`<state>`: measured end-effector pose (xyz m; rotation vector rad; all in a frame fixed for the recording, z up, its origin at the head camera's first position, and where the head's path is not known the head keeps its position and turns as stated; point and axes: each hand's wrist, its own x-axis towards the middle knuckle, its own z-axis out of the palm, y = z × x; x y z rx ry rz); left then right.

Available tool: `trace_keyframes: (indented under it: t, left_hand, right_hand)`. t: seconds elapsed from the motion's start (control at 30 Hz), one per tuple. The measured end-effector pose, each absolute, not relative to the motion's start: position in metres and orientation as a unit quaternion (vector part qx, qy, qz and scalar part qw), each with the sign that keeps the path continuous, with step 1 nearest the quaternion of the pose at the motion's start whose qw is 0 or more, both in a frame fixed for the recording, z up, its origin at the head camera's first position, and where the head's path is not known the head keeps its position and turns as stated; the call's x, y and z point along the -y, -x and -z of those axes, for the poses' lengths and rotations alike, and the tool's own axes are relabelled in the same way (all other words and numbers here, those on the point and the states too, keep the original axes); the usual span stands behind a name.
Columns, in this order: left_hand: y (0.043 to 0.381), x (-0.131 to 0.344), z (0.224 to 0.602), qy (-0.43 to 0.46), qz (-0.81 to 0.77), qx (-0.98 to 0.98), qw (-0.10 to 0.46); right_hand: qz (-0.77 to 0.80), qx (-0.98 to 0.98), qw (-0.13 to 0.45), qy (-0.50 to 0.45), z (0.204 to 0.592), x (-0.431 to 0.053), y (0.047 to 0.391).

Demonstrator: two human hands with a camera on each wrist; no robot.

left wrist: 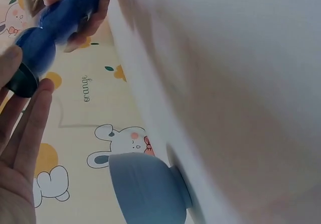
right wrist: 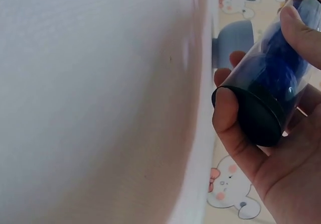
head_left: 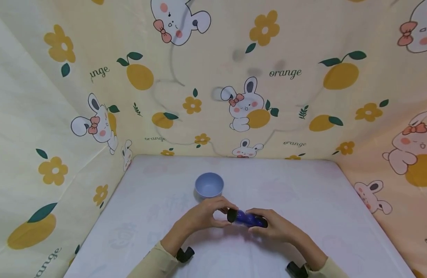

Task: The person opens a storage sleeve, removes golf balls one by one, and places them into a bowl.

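A clear tube (head_left: 247, 219) with dark end caps and blue balls inside is held between both hands above the table, lying nearly sideways. My left hand (head_left: 205, 214) pinches the cap (left wrist: 24, 84) at one end between thumb and fingers. The right hand (head_left: 276, 226) grips the other end, its fingers round the tube and one digit against the dark cap (right wrist: 253, 114) there. Just beyond the left hand stands a light blue bowl (head_left: 209, 187), upright on the table. In the left wrist view the tube (left wrist: 65, 15) looks slightly blurred.
A white-covered table (head_left: 147, 224) lies under the hands. Cloth walls (head_left: 213, 116) printed with rabbits, oranges and flowers rise at the back and both sides. Dark wrist-worn devices (head_left: 185, 255) show at both sleeves.
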<state>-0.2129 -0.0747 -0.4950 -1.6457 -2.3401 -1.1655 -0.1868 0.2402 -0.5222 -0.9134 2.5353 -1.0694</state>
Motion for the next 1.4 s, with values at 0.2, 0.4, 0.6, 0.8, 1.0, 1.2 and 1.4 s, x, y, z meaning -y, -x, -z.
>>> trace_keyframes:
  t: [0.2, 0.4, 0.6, 0.8, 1.0, 1.2, 1.4]
  left_hand:
    - [0.211, 0.0741, 0.4944, 0.524, 0.395, 0.754, 0.025]
    - [0.21, 0.0718, 0.4994, 0.521, 0.397, 0.754, 0.042]
    - [0.2123, 0.0724, 0.4982, 0.519, 0.434, 0.737, 0.001]
    - [0.2149, 0.0737, 0.4986, 0.52, 0.453, 0.723, -0.03]
    - [0.2136, 0.073, 0.5017, 0.52, 0.454, 0.723, -0.007]
    - [0.2092, 0.0704, 0.4999, 0.499, 0.453, 0.738, 0.0]
    - [0.2102, 0.0708, 0.4978, 0.499, 0.458, 0.736, -0.018]
  right_hand:
    - [0.367, -0.868, 0.117, 0.314, 0.5201, -0.2399, 0.1871]
    - [0.354, -0.875, 0.108, 0.313, 0.5204, -0.242, 0.188]
    - [0.372, -0.863, 0.122, 0.318, 0.5204, -0.2425, 0.1883]
    - [0.379, -0.857, 0.128, 0.323, 0.5217, -0.2421, 0.187]
    - [0.371, -0.862, 0.118, 0.323, 0.5204, -0.2423, 0.1869]
    - [0.353, -0.873, 0.106, 0.318, 0.5167, -0.2442, 0.1899]
    - [0.355, -0.87, 0.108, 0.323, 0.5169, -0.246, 0.1919]
